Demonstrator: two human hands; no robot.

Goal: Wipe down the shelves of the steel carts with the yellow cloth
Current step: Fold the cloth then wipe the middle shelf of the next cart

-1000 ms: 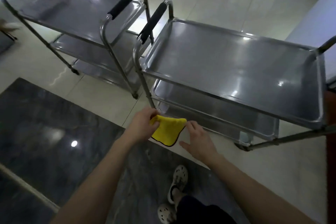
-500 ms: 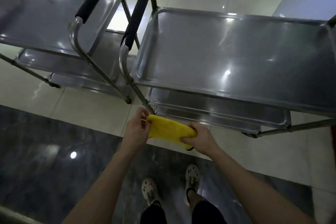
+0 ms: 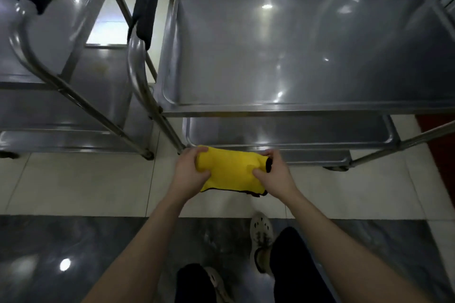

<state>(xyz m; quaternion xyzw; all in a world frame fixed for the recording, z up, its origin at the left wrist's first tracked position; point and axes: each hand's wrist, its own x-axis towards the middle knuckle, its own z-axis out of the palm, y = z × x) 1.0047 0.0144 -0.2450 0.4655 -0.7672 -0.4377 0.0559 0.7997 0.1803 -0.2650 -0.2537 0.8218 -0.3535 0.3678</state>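
Cloth (image 3: pixel 231 171): soft, light, no slip; in the air betw. both hands, just before the lower shelf (image 3: pixel 283 130).
Hands: left hand (image 3: pixel 188 176) grips its left end, right hand (image 3: pixel 274 174) pinches the right end.
Hold: prob. best bunched under one palm.
Edges: top shelf (image 3: pixel 295 44) has a raised rim; corners may snag.
Room: top open from above; lower shelf tight; left cart (image 3: pixel 49 110) just beside.
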